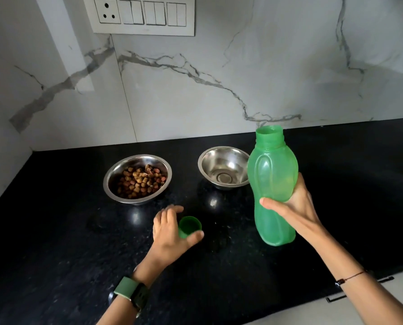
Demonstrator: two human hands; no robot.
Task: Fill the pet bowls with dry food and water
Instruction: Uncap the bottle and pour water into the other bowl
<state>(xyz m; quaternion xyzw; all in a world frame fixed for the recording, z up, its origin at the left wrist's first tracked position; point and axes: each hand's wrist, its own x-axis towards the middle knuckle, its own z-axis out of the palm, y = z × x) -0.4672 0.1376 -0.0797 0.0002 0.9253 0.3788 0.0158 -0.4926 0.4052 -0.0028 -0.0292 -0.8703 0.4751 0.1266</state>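
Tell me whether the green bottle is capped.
Uncapped: the green bottle shows an open mouth, and the left hand holds its cap.

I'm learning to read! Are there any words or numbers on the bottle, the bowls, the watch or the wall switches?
There are none to read.
Bottle: plain green, no label showing.
Cap: plain green.
Food bowl and empty bowl: bare steel, no marks.
Switch panel: plain white, no writing.
Watch: dark face, nothing can be made out.
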